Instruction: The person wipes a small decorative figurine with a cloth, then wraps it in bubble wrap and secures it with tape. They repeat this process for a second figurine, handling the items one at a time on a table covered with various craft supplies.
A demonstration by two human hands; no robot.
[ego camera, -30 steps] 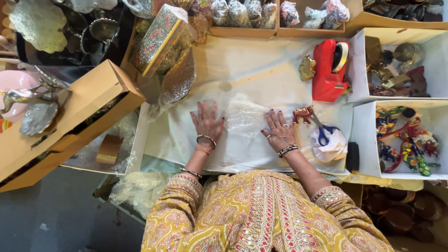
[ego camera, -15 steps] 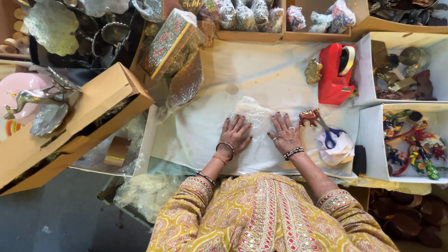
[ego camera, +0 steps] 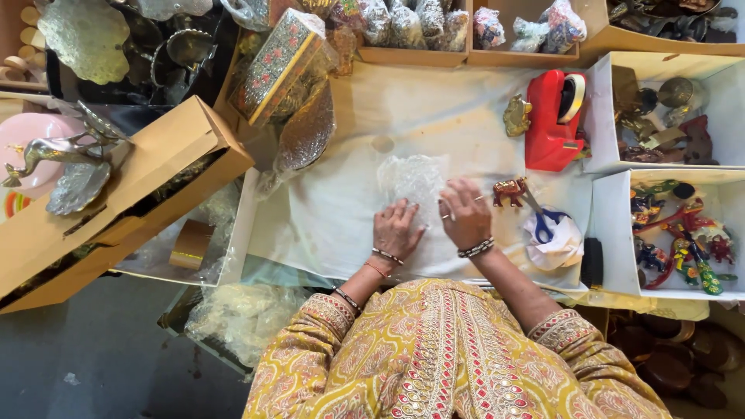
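Note:
My left hand (ego camera: 396,227) lies flat, fingers apart, on the near edge of a clear sheet of bubble wrap (ego camera: 414,180) spread over the white paper-covered table (ego camera: 334,209). My right hand (ego camera: 464,213) rests beside it on the sheet's right edge, fingers spread. A small brown elephant figurine (ego camera: 509,191) stands just right of my right hand. Blue-handled scissors (ego camera: 543,221) lie on a white cloth bundle (ego camera: 555,239) past the figurine.
A red tape dispenser (ego camera: 552,119) and a brass figurine (ego camera: 516,115) stand at the back right. White boxes of painted figures (ego camera: 683,233) line the right side. A decorated box (ego camera: 278,65), a tan carton (ego camera: 116,198) and a metal bird (ego camera: 58,147) crowd the left.
Both hands have slid to the right and closer together over the bubble wrap; the view has shifted slightly.

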